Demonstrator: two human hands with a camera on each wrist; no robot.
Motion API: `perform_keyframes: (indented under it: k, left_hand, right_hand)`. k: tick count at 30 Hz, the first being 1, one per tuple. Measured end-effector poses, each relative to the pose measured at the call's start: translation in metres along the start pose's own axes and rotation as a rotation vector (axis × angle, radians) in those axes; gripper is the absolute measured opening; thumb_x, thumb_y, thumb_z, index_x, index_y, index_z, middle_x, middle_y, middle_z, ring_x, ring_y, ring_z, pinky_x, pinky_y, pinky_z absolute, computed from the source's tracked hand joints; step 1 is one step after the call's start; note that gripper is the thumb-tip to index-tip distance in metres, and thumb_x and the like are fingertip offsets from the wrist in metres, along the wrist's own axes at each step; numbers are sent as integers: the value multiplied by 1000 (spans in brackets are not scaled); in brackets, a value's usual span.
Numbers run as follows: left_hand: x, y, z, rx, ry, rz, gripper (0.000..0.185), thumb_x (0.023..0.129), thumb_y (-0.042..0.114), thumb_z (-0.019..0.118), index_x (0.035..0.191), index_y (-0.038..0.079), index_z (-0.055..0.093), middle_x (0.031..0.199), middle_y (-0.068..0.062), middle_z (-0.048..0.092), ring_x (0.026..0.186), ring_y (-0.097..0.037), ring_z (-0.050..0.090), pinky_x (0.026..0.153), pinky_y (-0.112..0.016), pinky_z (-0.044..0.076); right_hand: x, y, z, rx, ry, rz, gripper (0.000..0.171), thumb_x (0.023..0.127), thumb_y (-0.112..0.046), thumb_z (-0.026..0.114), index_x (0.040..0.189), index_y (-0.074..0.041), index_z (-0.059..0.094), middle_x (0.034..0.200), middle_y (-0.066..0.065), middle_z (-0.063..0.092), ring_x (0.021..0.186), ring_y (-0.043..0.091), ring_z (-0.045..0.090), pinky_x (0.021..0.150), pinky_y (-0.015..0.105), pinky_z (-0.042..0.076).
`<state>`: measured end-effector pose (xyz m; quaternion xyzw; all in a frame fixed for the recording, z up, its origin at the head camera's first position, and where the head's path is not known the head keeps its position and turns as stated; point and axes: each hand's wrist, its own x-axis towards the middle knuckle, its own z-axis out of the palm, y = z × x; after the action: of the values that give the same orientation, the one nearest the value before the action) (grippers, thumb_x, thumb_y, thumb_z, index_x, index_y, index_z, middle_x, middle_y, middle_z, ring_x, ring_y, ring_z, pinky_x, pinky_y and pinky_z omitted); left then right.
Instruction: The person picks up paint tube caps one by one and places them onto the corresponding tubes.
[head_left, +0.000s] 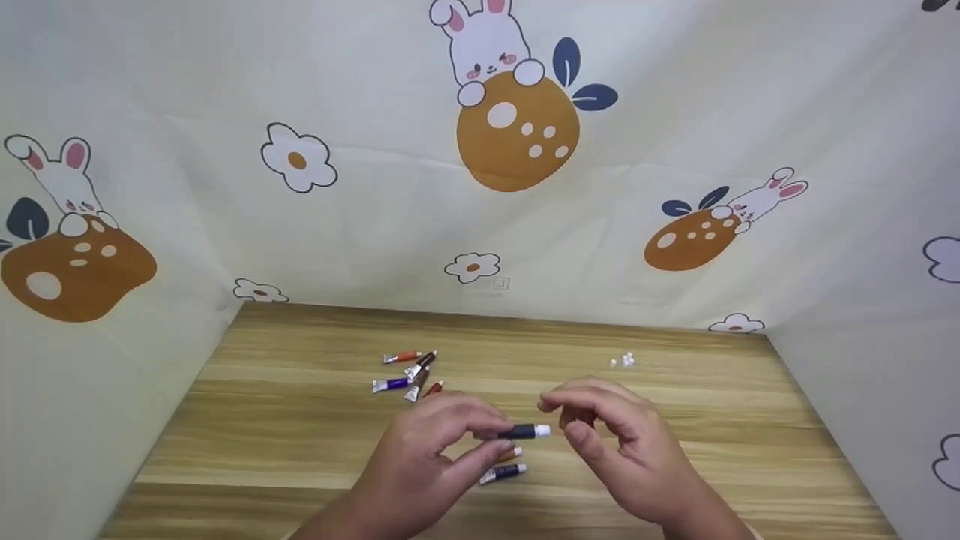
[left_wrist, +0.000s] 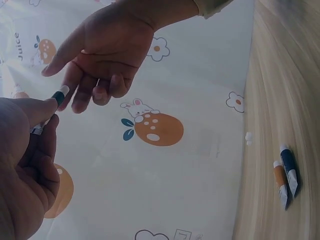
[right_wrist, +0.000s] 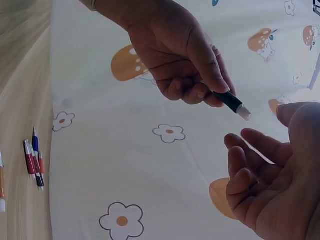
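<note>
Pinching dark tube: left hand; right hand relaxed, empty, just beside cap

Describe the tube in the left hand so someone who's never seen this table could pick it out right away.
Start at the wooden table and find the two hands above its near edge. The left hand pinches a small dark tube, white cap pointing toward the right hand. Unlike the other tubes, which lie on the wood, it is held off the table.
</note>
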<state>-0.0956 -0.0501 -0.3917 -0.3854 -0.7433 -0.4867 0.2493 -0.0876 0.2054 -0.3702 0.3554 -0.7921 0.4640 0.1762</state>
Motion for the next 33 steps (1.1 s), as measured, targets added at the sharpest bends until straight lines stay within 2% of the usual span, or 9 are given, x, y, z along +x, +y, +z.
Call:
perform_keyframes:
  k: [5,8,12,18,26,30,33]
  left_hand:
    - [-1,-2,0,13,11,-7,16,91,17,86,105,21,79,107,12,78,101,-5,74,91,-19,58]
    - [0,-4,1,5,36,62,20,89,11,88,106,18,79,105,7,79,98,-9,75,91,-19,58]
    - [0,-7,2,-16,60,154,27,85,3,89,107,14,78,103,0,80,95,-13,76,91,-20,60]
    - [0,-8,3,-36,54,157,25,86,6,88,108,13,78,104,-1,80,93,-11,76,89,-19,60]
    - [0,-6,3,-13,57,158,25,86,8,89,107,15,77,106,2,79,93,-8,75,89,-18,59]
    - [1,-6,2,-15,50,145,26,86,8,89,108,16,77,107,3,79,95,-8,75,89,-19,59]
    - [0,-6,2,-15,49,147,25,87,7,88,108,15,78,106,1,80,95,-10,76,91,-20,59]
  right_hand:
    - [1,5,2,54,20,-186,49,84,15,79,127,-6,73,123,10,74,108,16,69,78,24,56]
    - [1,7,3,20,24,-222,46,81,13,84,122,-8,76,119,9,74,110,16,70,84,21,58]
    - [1,6,5,-29,39,-175,38,83,10,85,114,-12,80,108,5,75,98,12,70,83,20,58]
    - [0,4,5,-51,20,-74,30,87,4,83,108,-18,81,103,1,77,89,10,66,76,22,55]
    - [-1,4,4,-96,-4,-7,21,94,-5,80,99,-25,80,96,-6,76,85,5,66,70,22,55]
    - [-1,5,2,-99,-15,5,26,93,-5,79,108,-26,80,103,-6,77,88,6,67,71,24,56]
    - [-1,6,1,-84,-11,-37,35,90,-4,81,120,-22,78,114,-3,78,98,9,69,74,25,57]
